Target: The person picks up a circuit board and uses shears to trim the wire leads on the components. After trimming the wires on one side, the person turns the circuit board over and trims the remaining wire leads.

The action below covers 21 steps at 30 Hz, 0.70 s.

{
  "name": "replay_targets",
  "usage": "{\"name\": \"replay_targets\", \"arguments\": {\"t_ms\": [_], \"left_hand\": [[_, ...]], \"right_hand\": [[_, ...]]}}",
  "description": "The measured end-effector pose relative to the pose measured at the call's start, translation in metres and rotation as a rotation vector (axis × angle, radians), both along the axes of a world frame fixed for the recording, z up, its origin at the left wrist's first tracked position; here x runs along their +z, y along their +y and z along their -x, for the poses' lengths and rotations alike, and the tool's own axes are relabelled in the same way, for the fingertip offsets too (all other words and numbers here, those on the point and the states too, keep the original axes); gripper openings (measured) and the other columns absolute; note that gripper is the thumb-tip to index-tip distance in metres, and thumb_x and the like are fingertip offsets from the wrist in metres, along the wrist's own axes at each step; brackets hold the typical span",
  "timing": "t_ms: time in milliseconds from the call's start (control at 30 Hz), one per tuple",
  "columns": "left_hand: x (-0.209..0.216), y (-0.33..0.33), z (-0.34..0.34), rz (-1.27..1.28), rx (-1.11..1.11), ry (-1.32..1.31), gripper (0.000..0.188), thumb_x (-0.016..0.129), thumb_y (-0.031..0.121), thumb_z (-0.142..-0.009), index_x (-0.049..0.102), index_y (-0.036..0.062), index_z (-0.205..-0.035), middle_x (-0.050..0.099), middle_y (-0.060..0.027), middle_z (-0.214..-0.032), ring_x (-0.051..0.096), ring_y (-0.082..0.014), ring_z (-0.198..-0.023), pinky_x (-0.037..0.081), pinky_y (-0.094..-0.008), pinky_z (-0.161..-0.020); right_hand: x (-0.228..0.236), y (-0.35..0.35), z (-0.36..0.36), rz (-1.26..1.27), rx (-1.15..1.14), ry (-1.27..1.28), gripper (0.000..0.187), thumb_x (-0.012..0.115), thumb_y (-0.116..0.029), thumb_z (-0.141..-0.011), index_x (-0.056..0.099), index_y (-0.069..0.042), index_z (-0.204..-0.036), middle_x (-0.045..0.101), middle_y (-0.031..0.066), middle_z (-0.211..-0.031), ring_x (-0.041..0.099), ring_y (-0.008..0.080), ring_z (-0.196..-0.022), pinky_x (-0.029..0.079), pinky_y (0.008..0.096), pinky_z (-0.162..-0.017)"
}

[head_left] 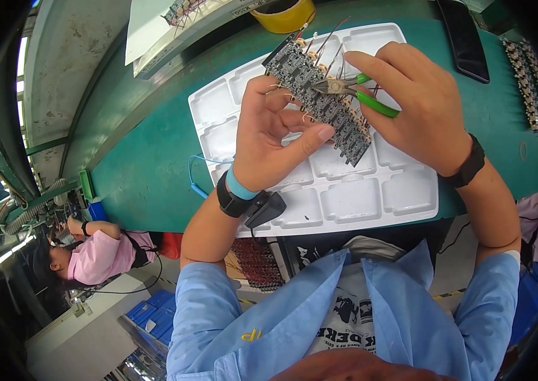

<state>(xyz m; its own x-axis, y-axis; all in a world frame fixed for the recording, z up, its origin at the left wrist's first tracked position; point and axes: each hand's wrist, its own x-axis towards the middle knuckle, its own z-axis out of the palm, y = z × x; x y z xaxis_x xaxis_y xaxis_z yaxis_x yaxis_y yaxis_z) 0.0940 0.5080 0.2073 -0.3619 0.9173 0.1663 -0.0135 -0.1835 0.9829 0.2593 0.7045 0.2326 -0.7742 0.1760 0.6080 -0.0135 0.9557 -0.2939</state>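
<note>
My left hand (275, 130) grips a long circuit board panel (323, 95) by its near-left edge, thumb on its face and fingers behind. The panel is tilted above a white compartment tray (345, 219); small components and thin wires stick out along its edges. In my right hand (418, 95) is a pair of cutting pliers (380, 105) with green handles. Their jaws lie over the middle of the panel, close to its surface; whether they touch it I cannot tell. A blue wrist strap (240, 184) and a black band circle my left wrist.
Behind the tray stands a yellow round container (285, 16). A dark phone-like slab (462, 41) and strips of small components (529, 86) lie at the right on the green mat (148, 168). A blue cord (196, 181) runs beside the tray. Another person (100, 254) works at far left.
</note>
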Motion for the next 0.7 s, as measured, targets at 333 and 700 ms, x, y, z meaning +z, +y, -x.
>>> {"name": "replay_targets", "arguments": {"t_ms": [333,700], "left_hand": [[0.0,-0.0019,0.0008,-0.008,-0.006,-0.001,0.08,0.08,-0.011,-0.089,0.031,0.0097,-0.149,0.062,-0.0179,-0.136,0.074,-0.0252,-0.113,0.064,-0.0371,-0.094],[0.005,-0.0003,0.0017,0.032,-0.001,0.039,0.071,0.079,-0.011,-0.09,0.039,0.0042,-0.146,0.061,-0.0158,-0.137,0.073,-0.024,-0.115,0.063,-0.0353,-0.097]], "right_hand": [[0.0011,0.0001,-0.0001,-0.008,-0.002,-0.006,0.05,0.09,-0.013,-0.072,0.07,-0.011,-0.118,0.062,0.004,-0.096,0.066,0.0252,-0.088,0.053,0.0392,-0.069],[0.0007,0.0006,0.0007,-0.008,-0.003,0.018,0.047,0.089,-0.012,-0.073,0.071,-0.011,-0.117,0.06,0.0035,-0.094,0.065,0.0247,-0.086,0.052,0.0394,-0.068]]}}
